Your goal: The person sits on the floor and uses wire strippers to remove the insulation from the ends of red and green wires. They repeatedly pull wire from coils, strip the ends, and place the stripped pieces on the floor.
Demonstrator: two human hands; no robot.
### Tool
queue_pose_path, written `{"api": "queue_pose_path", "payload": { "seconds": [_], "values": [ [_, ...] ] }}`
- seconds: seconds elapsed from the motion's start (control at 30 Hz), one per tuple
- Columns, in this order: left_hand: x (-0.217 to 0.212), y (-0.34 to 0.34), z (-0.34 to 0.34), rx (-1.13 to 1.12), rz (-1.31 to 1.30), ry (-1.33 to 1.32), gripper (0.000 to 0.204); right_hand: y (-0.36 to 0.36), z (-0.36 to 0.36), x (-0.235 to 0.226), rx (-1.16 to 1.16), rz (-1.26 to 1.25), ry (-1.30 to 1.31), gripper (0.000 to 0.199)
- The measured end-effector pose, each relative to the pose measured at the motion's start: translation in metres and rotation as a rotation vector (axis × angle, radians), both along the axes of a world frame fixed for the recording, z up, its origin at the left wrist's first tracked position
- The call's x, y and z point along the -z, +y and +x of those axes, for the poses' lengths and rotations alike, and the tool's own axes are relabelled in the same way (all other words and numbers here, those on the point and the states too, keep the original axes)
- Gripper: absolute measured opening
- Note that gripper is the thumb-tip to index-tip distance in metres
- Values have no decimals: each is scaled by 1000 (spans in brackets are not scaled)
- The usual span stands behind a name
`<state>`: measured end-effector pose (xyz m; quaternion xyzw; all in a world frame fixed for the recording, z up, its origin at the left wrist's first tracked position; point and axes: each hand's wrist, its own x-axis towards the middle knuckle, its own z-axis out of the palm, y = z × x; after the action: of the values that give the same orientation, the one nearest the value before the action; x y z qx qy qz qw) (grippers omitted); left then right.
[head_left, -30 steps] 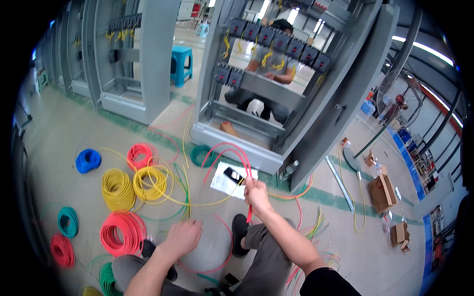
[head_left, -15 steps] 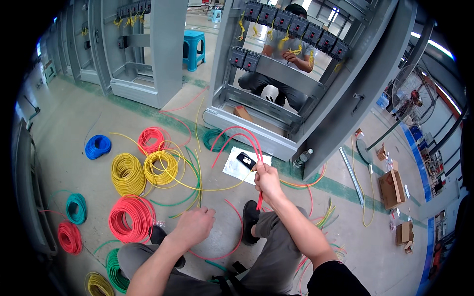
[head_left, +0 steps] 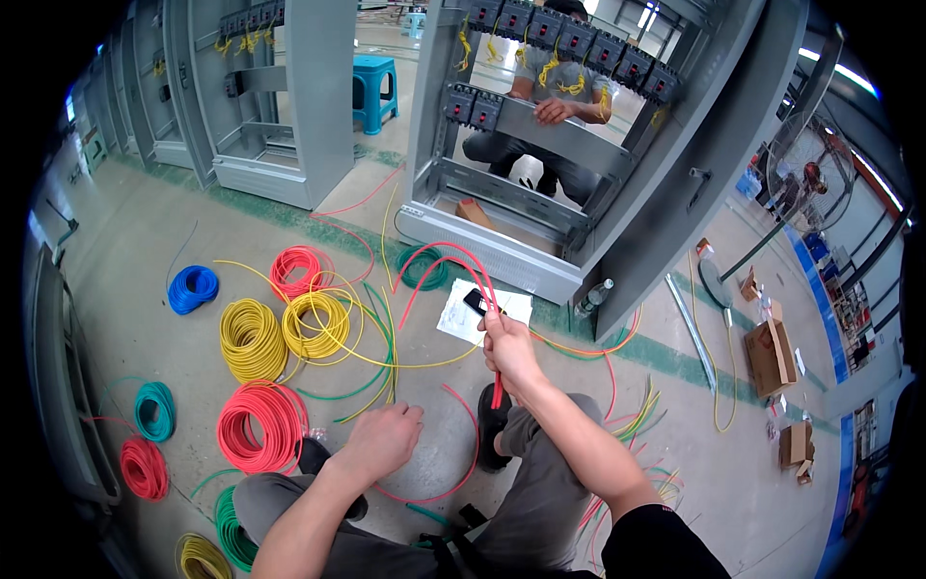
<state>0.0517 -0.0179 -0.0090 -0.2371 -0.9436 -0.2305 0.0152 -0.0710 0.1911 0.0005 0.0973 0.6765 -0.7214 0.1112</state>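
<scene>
My right hand is closed round a couple of red wires. They rise out of the fist, bend over to the left, and their cut ends hang in the air; short tails stick out below the hand. My left hand hovers in a loose curl above the floor by my left knee, its palm side hidden, so I cannot see whether anything is in it. Behind my right hand a white sheet lies on the floor, with a partly covered dark device on it.
Coils of yellow wire, red wire and blue wire lie to the left. Ahead stands an open grey cabinet with breakers; a person crouches behind it. A bottle and boxes are at right.
My right hand has shifted slightly left and down with the red wires. My left hand has stayed nearly still. Behind the cabinet, the other person's hand has lowered onto the metal crossbar.
</scene>
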Motion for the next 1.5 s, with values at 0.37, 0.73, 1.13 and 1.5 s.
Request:
{"api": "queue_pose_path", "payload": {
  "seconds": [0.37, 0.73, 1.13, 1.5],
  "values": [
    [1, 5, 1, 19, -27, -48, 14, 2, 1, 3, -22, -14, -4, 34],
    [-2, 11, -1, 28, -27, -59, 14, 7, 1, -1, -26, -8, -23, 34],
    [29, -9, -12, -117, -2, -119, 18, 2, 3, 7, 1, -100, 13, 31],
    [40, 45, 21, -148, 984, -734, 26, -36, 65, 20, -165, -536, -100, 30]
  ]
}}
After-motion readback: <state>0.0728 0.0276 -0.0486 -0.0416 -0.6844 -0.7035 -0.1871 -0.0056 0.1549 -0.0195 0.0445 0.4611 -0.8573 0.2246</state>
